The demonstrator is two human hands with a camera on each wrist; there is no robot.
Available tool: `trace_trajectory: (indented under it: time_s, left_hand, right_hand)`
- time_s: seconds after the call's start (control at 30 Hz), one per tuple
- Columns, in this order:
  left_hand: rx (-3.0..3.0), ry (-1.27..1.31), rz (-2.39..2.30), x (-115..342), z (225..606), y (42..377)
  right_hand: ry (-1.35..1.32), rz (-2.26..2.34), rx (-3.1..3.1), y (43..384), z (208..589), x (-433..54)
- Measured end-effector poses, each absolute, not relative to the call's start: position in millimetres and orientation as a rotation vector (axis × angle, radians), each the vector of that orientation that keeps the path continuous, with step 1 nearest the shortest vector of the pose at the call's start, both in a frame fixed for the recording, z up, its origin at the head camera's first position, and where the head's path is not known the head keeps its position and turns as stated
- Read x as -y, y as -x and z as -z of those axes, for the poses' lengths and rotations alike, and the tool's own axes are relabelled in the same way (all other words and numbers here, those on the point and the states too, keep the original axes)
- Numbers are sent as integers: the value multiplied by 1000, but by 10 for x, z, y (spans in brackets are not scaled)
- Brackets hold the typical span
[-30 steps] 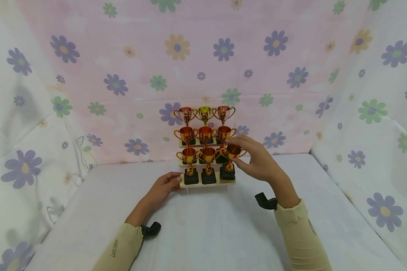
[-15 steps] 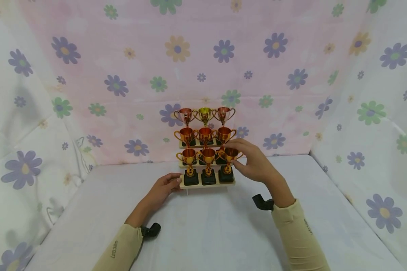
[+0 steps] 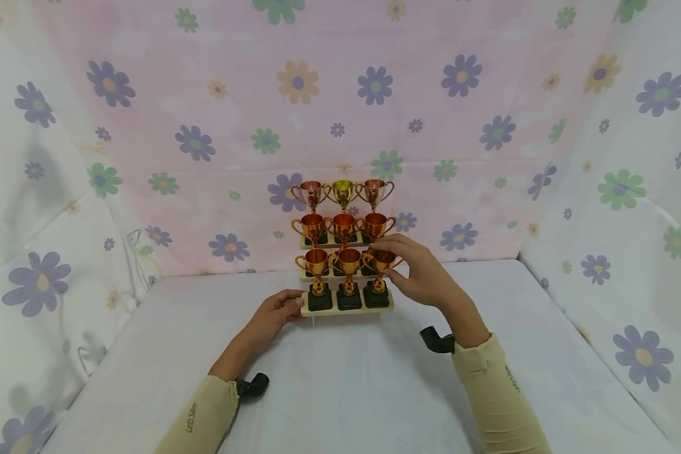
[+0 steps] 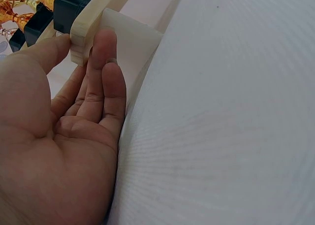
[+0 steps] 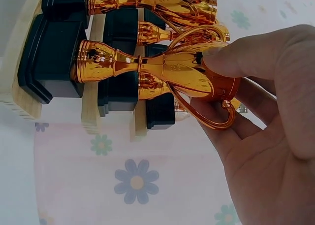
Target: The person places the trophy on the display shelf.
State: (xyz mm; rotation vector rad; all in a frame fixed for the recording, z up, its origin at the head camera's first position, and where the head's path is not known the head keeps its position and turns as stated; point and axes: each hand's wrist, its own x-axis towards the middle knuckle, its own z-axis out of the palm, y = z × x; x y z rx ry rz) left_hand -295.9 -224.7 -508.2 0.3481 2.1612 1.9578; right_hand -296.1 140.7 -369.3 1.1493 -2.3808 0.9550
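A tiered wooden stand (image 3: 340, 311) bears small two-handled trophies in three rows, each on a black base. At the front right, my right hand (image 3: 425, 274) pinches the cup of a gold trophy (image 5: 162, 67) between thumb and fingers. Its black base (image 5: 51, 60) sits on the front step in the right wrist view. My left hand (image 3: 272, 318) holds the left end of the front step (image 4: 84, 35), thumb at the end and fingers underneath. Beside the held trophy stand a middle gold trophy (image 3: 349, 277) and a left gold trophy (image 3: 318, 277).
Behind are a middle row of orange-gold trophies (image 3: 343, 226) and a back row with a yellow-gold trophy (image 3: 343, 192) between two coppery ones. A white cloth (image 3: 329, 391) covers the table, with a flowered curtain (image 3: 221, 189) behind and at both sides.
My right hand has shifted left and slightly down with the gold trophy, which now stands straighter, closer to the middle one. My left hand has stayed in place.
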Motion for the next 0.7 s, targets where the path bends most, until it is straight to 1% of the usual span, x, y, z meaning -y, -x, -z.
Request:
trace_trajectory:
  time_s: [0.7]
  left_hand:
    - [-2193, -329, -1940, 2234, 5061, 2941]
  right_hand:
    - [-1128, -945, 2409, 2983, 3731, -1371]
